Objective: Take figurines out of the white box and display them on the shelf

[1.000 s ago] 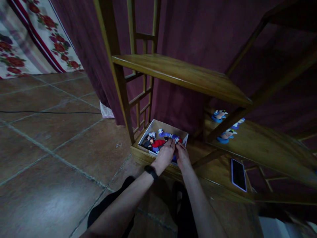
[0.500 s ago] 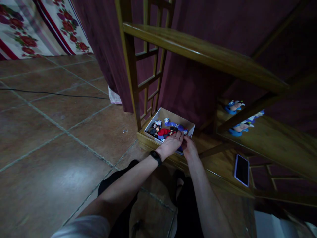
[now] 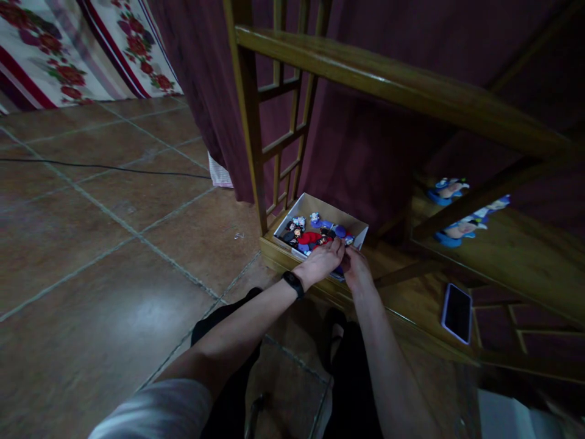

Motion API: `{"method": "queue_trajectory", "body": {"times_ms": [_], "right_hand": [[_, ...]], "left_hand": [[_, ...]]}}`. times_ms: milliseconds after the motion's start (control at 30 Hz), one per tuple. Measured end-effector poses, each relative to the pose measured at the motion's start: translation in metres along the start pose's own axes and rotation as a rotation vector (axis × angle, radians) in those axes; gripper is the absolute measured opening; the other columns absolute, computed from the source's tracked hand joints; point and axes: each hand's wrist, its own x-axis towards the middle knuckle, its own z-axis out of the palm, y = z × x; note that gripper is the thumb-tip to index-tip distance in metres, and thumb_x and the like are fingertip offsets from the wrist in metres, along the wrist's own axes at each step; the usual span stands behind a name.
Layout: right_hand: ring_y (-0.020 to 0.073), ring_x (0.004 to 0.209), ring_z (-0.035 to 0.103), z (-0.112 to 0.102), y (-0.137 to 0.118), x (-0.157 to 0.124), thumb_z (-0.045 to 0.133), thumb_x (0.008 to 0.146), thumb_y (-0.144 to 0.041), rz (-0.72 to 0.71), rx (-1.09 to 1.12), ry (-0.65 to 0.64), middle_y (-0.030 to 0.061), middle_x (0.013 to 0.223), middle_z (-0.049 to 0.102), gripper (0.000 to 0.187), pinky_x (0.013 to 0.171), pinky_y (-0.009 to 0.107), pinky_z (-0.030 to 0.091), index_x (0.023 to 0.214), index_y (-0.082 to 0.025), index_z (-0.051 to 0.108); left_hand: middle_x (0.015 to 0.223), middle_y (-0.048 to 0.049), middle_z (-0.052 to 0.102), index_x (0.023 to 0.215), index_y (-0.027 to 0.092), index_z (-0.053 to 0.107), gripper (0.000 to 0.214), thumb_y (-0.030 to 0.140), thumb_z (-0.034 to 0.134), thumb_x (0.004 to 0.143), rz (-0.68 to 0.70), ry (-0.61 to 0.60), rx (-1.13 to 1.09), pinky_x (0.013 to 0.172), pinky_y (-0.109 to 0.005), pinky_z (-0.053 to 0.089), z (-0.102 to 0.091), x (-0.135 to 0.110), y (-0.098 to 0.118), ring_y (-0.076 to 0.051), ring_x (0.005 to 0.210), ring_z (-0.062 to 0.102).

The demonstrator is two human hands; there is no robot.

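A shallow white cardboard box (image 3: 336, 207) with a brown inside sits on the lower wooden shelf. Several small figurines lie jumbled in it: a red-clothed one (image 3: 311, 237), a black-and-white one (image 3: 299, 223), and a blue-and-white one (image 3: 315, 217) against the far wall. My left hand (image 3: 325, 257) reaches over the near right part of the box with its fingers bent. Close beside it, my right hand (image 3: 357, 268) is curled, its fingertips meeting the left ones. Whatever is pinched between them is hidden; bits of blue and purple show around the fingers.
A wooden rack frames the box, with a lattice side (image 3: 283, 143) and an upper bar (image 3: 365, 70) overhead. Blue-based figurines (image 3: 448, 190) stand on the right shelf. A phone (image 3: 457, 313) lies on the lower shelf. A black cable (image 3: 105, 167) crosses the tiled floor.
The view has shifted slightly, so the rack and box appear a little further right and higher. My hands stay together at the box's near right side, with only slight finger movement.
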Motion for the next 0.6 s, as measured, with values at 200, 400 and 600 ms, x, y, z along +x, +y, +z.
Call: {"method": "queue_trajectory", "body": {"times_ms": [200,400,600], "right_hand": [[0.0120,0.067,0.063,0.006,0.003,-0.001,0.061,0.060,-0.012,-0.037,0.015,0.099,-0.0036,0.069,0.068,0.021,0.066,0.024,0.051,0.080,-0.019,0.064],[0.0182,0.088,0.064,0.009,0.005,0.007,0.064,0.061,-0.020,-0.154,-0.130,0.119,0.0014,0.093,0.071,0.033,0.084,0.033,0.050,0.094,-0.019,0.067],[0.0178,0.105,0.057,0.007,0.002,0.003,0.057,0.070,-0.024,-0.353,-0.492,0.078,-0.0004,0.113,0.065,0.040,0.097,0.035,0.041,0.110,-0.024,0.063]], "left_hand": [[0.123,-0.0175,0.054,0.126,0.012,0.046,0.045,0.006,0.043,0.082,-0.143,0.108,-0.230,0.088,-0.033,0.047,-0.003,0.005,-0.008,-0.023,0.107,0.057],[0.090,-0.0076,0.070,0.106,0.014,0.065,0.030,0.015,0.056,0.077,-0.486,0.237,-0.805,0.082,-0.034,0.049,0.006,0.023,-0.026,-0.020,0.083,0.064],[0.087,-0.0079,0.071,0.102,0.010,0.067,0.032,0.020,0.062,0.072,-0.711,0.307,-1.473,0.081,-0.033,0.050,0.007,0.025,-0.022,-0.016,0.077,0.064]]}}
